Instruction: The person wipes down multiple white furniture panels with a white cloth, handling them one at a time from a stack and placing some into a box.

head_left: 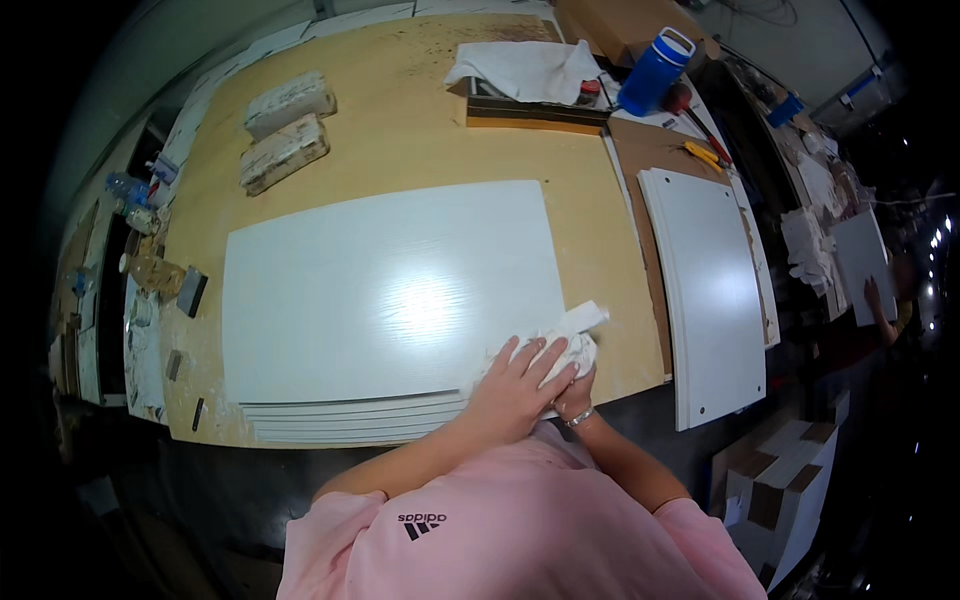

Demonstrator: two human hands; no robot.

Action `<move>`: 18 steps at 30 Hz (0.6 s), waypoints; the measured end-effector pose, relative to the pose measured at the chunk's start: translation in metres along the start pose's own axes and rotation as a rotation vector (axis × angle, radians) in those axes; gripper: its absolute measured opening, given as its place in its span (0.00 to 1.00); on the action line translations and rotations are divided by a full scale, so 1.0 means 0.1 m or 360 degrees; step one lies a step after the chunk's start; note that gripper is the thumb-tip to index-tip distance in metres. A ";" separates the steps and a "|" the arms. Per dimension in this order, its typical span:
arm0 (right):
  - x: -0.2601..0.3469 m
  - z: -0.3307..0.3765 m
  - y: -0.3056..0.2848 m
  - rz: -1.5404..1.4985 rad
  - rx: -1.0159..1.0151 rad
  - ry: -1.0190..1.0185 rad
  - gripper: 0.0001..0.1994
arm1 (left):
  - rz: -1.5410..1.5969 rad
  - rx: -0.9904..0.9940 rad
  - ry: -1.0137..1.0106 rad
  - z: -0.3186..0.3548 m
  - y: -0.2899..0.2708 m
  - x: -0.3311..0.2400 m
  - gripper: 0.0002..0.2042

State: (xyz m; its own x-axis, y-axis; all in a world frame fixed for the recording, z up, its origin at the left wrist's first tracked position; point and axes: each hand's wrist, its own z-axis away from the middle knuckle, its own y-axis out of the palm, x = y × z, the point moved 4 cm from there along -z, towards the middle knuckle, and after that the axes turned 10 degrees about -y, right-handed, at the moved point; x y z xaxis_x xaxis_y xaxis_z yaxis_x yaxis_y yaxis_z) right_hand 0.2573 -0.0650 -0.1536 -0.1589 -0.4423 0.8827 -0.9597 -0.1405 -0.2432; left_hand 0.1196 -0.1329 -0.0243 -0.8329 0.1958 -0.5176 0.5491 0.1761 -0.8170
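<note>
Fingers of the left hand point(515, 393) spread over a rag point(578, 350), the right hand point(576, 396) against it, grip unclear; wiping the top panel point(370, 290) seems underway, progress on lower panels point(350, 424) unclear.

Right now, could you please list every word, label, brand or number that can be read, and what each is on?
Pink shirt: a dark logo with one printed word, upside down here; I won't copy brand lettering.
Blue bottle: any print is too small to read.
White panel: no lettering visible.
</note>
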 end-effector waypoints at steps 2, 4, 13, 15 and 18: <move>0.10 -0.09 0.00 0.0023 0.0011 0.0127 0.17 | 0.0012 0.0053 -0.0128 0.19 -0.30 0.35 0.25; 0.22 -0.13 -0.02 0.0167 0.0030 -0.0017 0.18 | -0.0147 -0.0041 -0.0292 0.53 -0.70 0.87 0.25; 1.20 -0.42 0.27 0.0843 0.0704 -0.0619 0.27 | -0.0393 -0.1401 -0.1343 1.87 -2.47 2.44 0.21; 1.47 -0.48 0.60 0.0928 0.1005 -0.0707 0.35 | -0.0198 -0.1269 -0.0987 1.24 -2.04 2.09 0.21; 1.40 -0.42 0.97 0.1041 0.1391 -0.0734 0.50 | -0.0009 -0.0473 -0.0432 0.45 -1.07 1.40 0.23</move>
State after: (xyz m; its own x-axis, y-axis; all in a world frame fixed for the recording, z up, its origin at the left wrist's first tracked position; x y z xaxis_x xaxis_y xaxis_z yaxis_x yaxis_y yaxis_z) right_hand 0.1324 -0.1032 -0.0363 -0.2907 -0.9074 0.3036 -0.2149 -0.2473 -0.9448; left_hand -0.0586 -0.1678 -0.0210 -0.8021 -0.0608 -0.5941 0.5072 0.4558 -0.7314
